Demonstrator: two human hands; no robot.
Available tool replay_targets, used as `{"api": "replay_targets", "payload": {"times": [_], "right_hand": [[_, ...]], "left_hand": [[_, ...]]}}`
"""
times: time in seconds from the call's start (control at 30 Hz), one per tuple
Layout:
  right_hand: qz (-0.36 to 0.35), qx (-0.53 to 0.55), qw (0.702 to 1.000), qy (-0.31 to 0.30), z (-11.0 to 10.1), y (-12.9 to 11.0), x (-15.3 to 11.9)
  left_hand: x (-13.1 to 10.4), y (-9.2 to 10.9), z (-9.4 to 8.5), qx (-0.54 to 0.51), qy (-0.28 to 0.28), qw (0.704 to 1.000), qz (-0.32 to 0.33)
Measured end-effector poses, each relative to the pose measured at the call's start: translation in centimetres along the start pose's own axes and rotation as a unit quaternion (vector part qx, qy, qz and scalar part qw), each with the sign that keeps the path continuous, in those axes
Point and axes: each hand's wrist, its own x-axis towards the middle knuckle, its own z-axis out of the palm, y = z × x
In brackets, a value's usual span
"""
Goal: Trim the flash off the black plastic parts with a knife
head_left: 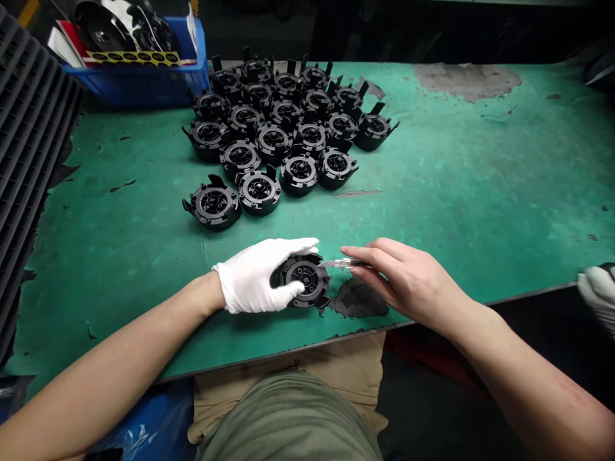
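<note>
My left hand [262, 275], in a white glove, is closed around a round black plastic housing [314, 285] near the front edge of the table. Its thumb lies over the housing's face and its fingers wrap the far side. My bare right hand [403, 272] pinches a slim metal-bladed craft knife [350, 262], whose blade tip meets or nearly meets the housing's right rim. Farther back stand several similar black housings [300, 171], grouped close together, with upright tabs on their rims.
The green tabletop [480, 186] has worn grey patches. At the back left is a blue bin [139, 86] holding black parts and a yellow-and-black label strip. Ridged dark trays [33, 128] rise along the left side. Another person's gloved hand [598, 291] shows at the right edge.
</note>
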Motion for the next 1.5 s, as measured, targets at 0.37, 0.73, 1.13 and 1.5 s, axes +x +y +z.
{"api": "replay_targets", "payload": {"times": [0.37, 0.73, 1.13, 1.5], "right_hand": [[-0.045, -0.003, 0.999, 0.004, 0.6, 1.3, 2.2], [-0.115, -0.036, 0.992, -0.039, 1.2, 1.3, 3.1], [-0.154, -0.037, 0.986, -0.051, 0.6, 1.9, 4.1], [-0.166, -0.035, 0.983, -0.07, 0.1, 1.9, 4.3]], "left_hand": [[0.7, 0.0, -0.7, -0.019, -0.052, 0.996, -0.066], [0.7, 0.2, -1.6, -0.04, -0.134, 0.99, -0.025], [2.2, 1.4, -0.6, 0.025, -0.125, 0.992, -0.005], [2.1, 1.1, -0.4, 0.031, -0.111, 0.993, 0.002]]}}
